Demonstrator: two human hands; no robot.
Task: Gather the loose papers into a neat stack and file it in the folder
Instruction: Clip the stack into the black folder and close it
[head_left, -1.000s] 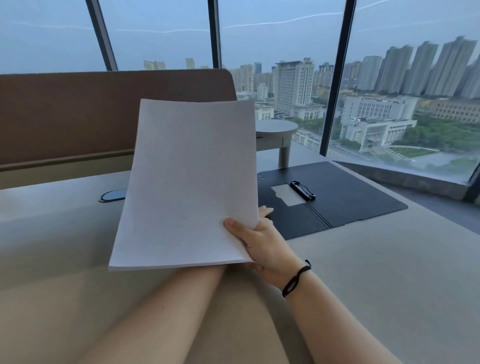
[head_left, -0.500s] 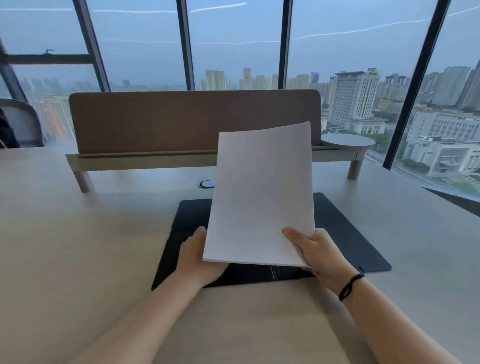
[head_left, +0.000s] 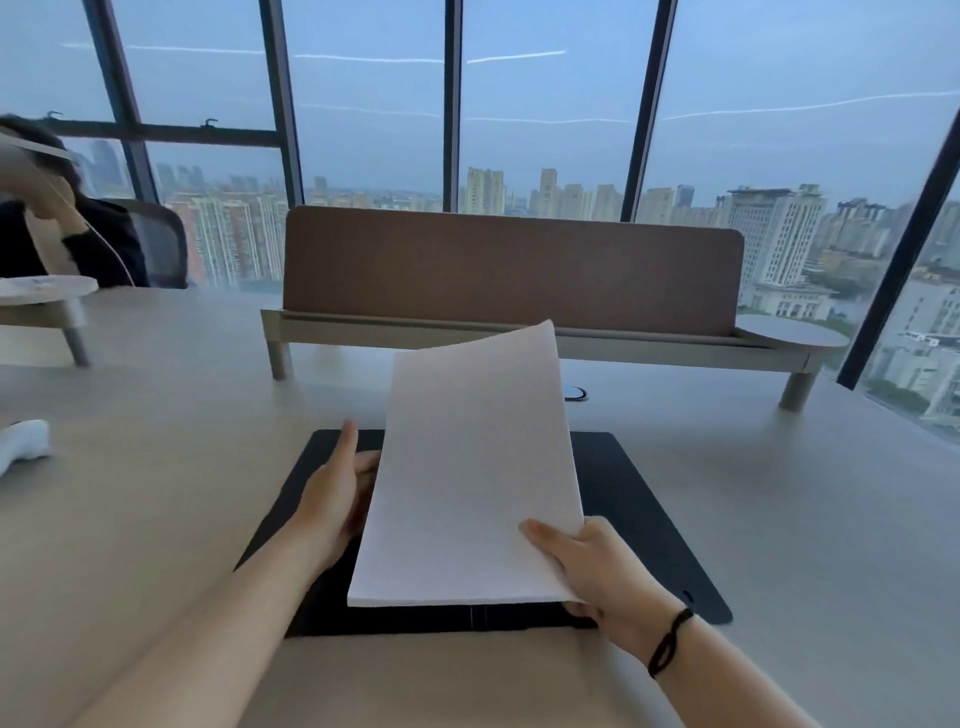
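Head view. One paper stack (head_left: 470, 483), one black folder (head_left: 644, 499) open flat on the counter (head_left: 156, 519). Right hand (head_left: 602, 569) pinches the stack's near right corner, thumb on top; stack tilted above the folder. Left hand (head_left: 337, 499), half a second ago gripping the stack's left corner, now lies open left of it, fingers partly behind the sheets.

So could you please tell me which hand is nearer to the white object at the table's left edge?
Left. The left hand is over the folder's left half, toward the white object; the right hand is farther right.
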